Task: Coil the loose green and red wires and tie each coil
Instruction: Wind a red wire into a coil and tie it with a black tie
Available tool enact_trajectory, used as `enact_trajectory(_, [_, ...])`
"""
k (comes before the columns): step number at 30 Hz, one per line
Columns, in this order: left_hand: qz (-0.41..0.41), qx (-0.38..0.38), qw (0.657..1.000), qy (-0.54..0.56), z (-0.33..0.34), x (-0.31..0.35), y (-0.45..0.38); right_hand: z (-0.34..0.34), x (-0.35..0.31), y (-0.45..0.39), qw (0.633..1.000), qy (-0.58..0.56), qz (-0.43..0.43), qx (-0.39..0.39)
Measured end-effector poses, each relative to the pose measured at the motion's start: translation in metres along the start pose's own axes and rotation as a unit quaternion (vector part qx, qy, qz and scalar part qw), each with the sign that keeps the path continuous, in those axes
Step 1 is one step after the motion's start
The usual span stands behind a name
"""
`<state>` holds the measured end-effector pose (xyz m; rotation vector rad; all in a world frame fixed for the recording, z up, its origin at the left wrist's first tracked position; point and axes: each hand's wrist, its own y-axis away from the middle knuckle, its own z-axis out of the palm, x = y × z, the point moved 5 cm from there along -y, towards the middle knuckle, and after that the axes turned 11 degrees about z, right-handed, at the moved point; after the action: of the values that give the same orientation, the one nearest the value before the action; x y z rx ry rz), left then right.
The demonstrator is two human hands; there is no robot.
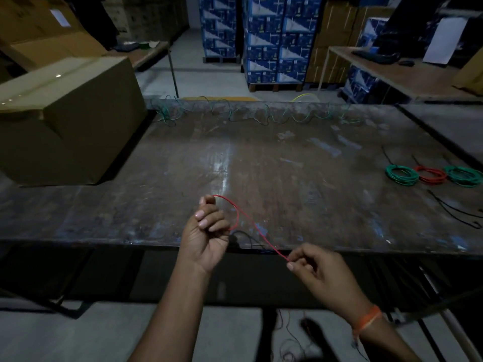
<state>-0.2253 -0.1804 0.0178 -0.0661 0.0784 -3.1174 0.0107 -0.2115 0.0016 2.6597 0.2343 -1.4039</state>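
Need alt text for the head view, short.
Two bare hands hold a red wire over the near edge of a worn table: the left hand grips a small first loop, the right hand pinches the strand. Three finished coils, green, red, green, lie at right; loose green wire trails along the far edge.

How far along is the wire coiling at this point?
Done: three tied-looking coils, green coil, red coil, second green coil, at the table's right. In hand: the left hand and right hand start looping a red wire. Left: loose green wire along the far edge.
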Motion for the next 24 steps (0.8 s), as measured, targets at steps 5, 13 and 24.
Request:
enact_trajectory(5, [0.099,0.104,0.967,-0.208,0.003,-0.004,0.006,-0.011,-0.044,0.011,0.98,0.085,-0.177,-0.005])
enact_trajectory(13, [0.092,0.029,0.889,-0.447,0.018,-0.032,0.017,-0.02,-0.105,-0.002,0.946,0.097,-0.307,0.022])
enact_trajectory(24, [0.002,-0.084,0.873,-0.481,0.032,-0.052,0.034,-0.032,-0.126,-0.031,0.954,0.039,-0.295,0.038])
